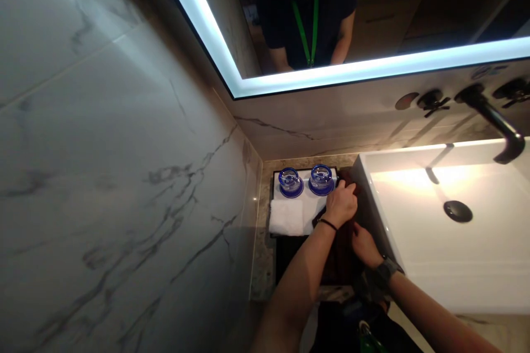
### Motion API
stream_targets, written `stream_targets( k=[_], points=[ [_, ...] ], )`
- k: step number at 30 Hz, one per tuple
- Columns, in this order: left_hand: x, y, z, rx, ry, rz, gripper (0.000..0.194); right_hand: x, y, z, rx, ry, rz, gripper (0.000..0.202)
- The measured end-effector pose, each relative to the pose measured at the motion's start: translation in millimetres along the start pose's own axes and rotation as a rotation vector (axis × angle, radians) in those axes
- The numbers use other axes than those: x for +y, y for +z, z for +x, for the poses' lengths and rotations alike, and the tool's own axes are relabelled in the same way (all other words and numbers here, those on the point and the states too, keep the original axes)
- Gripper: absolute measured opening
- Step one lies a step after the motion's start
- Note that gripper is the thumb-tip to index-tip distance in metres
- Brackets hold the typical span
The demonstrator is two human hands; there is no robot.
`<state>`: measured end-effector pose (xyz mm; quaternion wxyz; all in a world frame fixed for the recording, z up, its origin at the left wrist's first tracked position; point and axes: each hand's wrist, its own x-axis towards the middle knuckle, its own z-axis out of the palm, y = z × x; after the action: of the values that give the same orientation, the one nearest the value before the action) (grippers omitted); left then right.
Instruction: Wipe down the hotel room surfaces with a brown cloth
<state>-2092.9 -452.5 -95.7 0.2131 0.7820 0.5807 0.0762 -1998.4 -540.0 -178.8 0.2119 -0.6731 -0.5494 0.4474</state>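
My left hand (342,202) is closed at the far end of a dark reddish-brown, wooden-looking thing (340,256) beside the sink. My right hand (367,246) is closed at its right side, close to the basin wall; its fingertips are partly hidden. Shadow and my arms cover much of this thing, so its full shape does not show. Left of my hands, a tray (307,210) lined in white bears two blue-rimmed glasses (289,178) (321,176) on blue coasters and a folded white towel (286,217). A dark narrow item (318,216) lies partly under my left wrist.
The white rectangular basin (414,278) stands close on the right, with a black faucet (488,116) and a cross handle (432,101) above it. A marble wall (165,176) bounds the left. A lit mirror (331,76) hangs ahead, reflecting a person with a green lanyard.
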Motion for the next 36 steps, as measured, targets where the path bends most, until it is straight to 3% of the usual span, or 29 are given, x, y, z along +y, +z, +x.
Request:
stream_targets(
  k=[4,8,12,16,20,24,32,36],
  points=[
    [10.0,21.0,35.7,0.063,-0.120,0.090,0.042,-1.0,2.2,1.5,0.003,0.055,0.007,0.046],
    [17.7,38.0,48.1,0.149,-0.289,0.180,0.045,-4.2,4.2,0.9,0.011,0.089,0.011,0.047],
    [17.9,37.4,59.3,0.187,-0.329,0.190,0.045,-6.4,5.8,0.4,0.020,0.097,0.028,0.047],
    [14.1,30.7,63.5,0.097,-0.265,0.217,0.042,-6.8,6.3,-0.3,0.026,0.090,0.035,0.047],
    [15.5,28.4,41.4,0.037,-0.176,0.259,0.042,-5.2,6.3,1.7,0.035,0.095,0.020,0.044],
    [23.4,25.2,9.4,-0.118,-0.029,0.345,0.039,-2.7,7.0,0.6,0.057,0.146,0.003,0.039],
    [43.2,21.4,-32.2,-0.236,0.010,0.342,0.033,6.0,3.9,-33.3,0.088,0.123,0.011,0.034],
    [46.2,16.3,-49.5,-0.293,0.043,0.240,0.030,12.7,4.7,-40.6,0.084,0.093,-0.010,0.027]
  ],
)
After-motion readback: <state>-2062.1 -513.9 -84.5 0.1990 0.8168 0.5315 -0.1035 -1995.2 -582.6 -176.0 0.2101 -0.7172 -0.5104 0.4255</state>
